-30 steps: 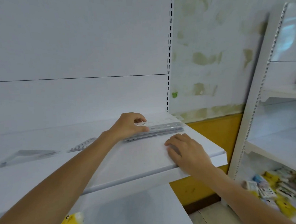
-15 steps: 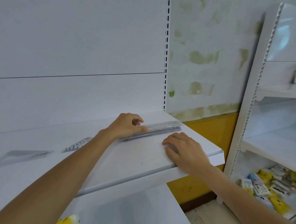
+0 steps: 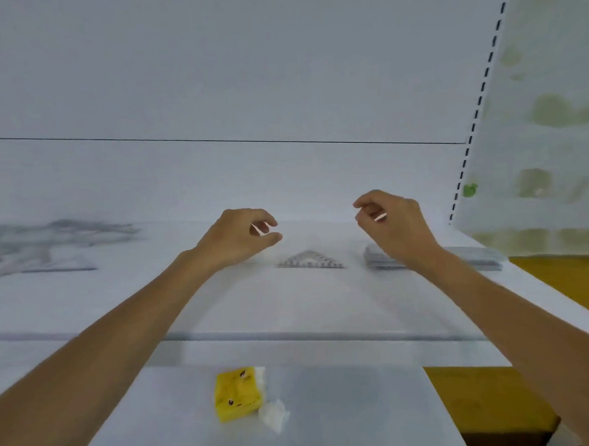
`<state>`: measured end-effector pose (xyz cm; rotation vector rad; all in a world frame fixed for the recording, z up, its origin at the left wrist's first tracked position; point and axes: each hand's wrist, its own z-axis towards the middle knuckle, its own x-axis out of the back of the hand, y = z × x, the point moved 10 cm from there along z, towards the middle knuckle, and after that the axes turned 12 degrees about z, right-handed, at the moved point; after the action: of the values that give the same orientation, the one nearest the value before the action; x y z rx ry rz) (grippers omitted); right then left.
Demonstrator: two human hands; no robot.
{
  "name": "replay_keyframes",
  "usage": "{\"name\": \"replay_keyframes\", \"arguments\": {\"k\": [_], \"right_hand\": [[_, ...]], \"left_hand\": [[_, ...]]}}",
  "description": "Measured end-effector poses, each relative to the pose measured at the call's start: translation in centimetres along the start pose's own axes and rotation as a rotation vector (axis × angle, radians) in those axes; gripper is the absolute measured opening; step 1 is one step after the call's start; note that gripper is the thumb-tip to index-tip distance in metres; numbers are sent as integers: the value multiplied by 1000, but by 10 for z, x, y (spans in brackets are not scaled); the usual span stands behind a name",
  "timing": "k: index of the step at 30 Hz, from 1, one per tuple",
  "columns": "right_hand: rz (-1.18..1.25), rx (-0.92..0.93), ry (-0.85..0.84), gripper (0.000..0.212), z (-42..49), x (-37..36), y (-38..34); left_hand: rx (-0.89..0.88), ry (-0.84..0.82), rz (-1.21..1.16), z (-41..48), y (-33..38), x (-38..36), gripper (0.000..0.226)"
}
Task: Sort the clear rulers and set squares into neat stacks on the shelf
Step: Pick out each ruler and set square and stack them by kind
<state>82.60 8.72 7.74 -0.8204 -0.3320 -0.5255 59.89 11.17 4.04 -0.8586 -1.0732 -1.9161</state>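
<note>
A stack of clear rulers lies on the white shelf at the right end, partly behind my right wrist. A small clear set square lies flat in the middle of the shelf. A blurred heap of clear rulers and set squares sits at the far left. My left hand hovers above the shelf just left of the small set square, fingers loosely curled and holding nothing. My right hand hovers above the left end of the ruler stack, fingers loosely curled, also holding nothing.
A yellow packet and a scrap of white paper lie on the lower shelf below. A slotted upright marks the shelf's right end, with a stained wall beyond it.
Both hands have lifted off the ruler stack and the shelf and now hover above it. The view has swung left, bringing the small set square to the centre.
</note>
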Motion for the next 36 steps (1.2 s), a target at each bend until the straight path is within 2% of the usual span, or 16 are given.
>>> {"name": "replay_keyframes", "arguments": {"k": [10, 16, 19, 22, 26, 28, 32, 36], "right_hand": [[176, 281, -265, 20, 55, -230, -178], [161, 283, -360, 23, 71, -345, -235], [62, 283, -428, 23, 76, -400, -245], [-3, 181, -516, 25, 78, -450, -230], [-41, 77, -604, 39, 66, -500, -208], [-81, 62, -622, 42, 62, -515, -203], [-132, 96, -600, 32, 63, -523, -203], [-177, 150, -613, 34, 63, -521, -207]], "left_hand": [[290, 199, 112, -118, -204, 155, 7], [328, 187, 167, -148, -306, 209, 11], [339, 179, 163, -164, -358, 230, 17], [317, 161, 136, -174, -399, 245, 20], [318, 149, 161, -176, -444, 257, 22], [329, 100, 224, -176, -463, 253, 29], [361, 16, 283, -169, -486, 243, 48], [324, -9, 322, -160, -486, 240, 53]]}}
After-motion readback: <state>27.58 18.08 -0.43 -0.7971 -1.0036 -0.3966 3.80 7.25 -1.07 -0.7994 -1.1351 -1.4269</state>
